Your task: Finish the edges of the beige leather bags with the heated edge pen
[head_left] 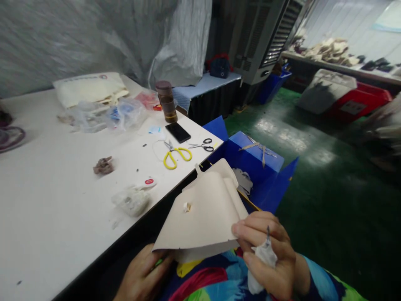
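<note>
A cream, leather-like piece (203,209), curved and folded over, lies across my lap in front of the table edge. A small pale tab (187,207) sticks out of its surface. My left hand (145,271) grips its lower left corner, with the fingertips hidden underneath. At the lower right edge, my right hand (271,251) pinches the piece between its fingers. The same hand also holds a white-wrapped tool (265,261) with a thin dark pointed tip facing up; its exact kind I cannot make out.
On the white table (69,200) lie yellow-handled scissors (177,155), black-handled scissors (205,145), a phone (178,132), a brown bottle (167,102), a crumpled brown scrap (104,166) and plastic bags (125,113). An open blue box (257,150) with grey pieces stands beyond the table edge.
</note>
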{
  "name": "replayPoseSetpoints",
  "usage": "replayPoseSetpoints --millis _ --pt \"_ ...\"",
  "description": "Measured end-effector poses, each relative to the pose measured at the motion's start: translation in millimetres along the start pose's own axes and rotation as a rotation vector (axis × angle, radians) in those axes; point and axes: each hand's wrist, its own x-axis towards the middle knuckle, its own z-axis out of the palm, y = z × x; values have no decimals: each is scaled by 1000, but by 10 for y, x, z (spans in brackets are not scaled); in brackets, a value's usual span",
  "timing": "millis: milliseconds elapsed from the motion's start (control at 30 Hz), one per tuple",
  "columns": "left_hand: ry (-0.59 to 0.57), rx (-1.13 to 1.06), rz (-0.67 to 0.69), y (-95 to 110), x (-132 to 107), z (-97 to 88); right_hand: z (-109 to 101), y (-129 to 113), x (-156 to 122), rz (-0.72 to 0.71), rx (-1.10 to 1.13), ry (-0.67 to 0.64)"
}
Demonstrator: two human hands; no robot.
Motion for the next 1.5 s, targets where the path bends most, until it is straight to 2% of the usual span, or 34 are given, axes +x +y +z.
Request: replayPoseSetpoints --millis 67,100,133,200,267,367,467,567,600,700,767,900,1000,1167,1333,1500 --pt "10 -16 -9 -40 49 -48 62 46 -17 -167 -68 114" --pt "14 -32 -28 -39 96 -97 106 90 -19 -150 -74 175" --pt "16 -58 -44 -22 162 -158 154 143 -23 -92 -34 242" --pt "-8 -143 -82 47 346 -293 252 269 -44 89 3 290" --pt "-78 -253 -130 133 573 -400 339 403 -74 320 -63 339" --pt "-138 -381 -221 238 887 -460 409 557 -82 563 -78 385" --pt "-108 -484 -330 333 1093 -441 377 524 -9 605 -57 464" --pt "-49 -549 -417 440 1214 -385 296 264 93 545 -108 521" --pt "-24 -563 -438 475 1243 -357 276 154 117 522 -102 494" --pt "45 -611 -492 566 1300 -240 269 -119 131 395 66 222" --pt "81 -644 -531 615 1303 -146 300 -204 101 298 158 88" --pt "119 -654 -582 695 1252 1 374 -188 31 228 164 -40" --pt "138 -643 -621 739 1227 37 406 -136 4 185 165 -127" --pt "119 -628 -637 805 1261 5 427 -97 -21 158 148 -145" --pt "9 -564 -558 857 1330 -55 419 -81 -29 141 137 -95" --pt "-113 -569 -545 823 1350 -118 417 -80 -52 190 176 -75"
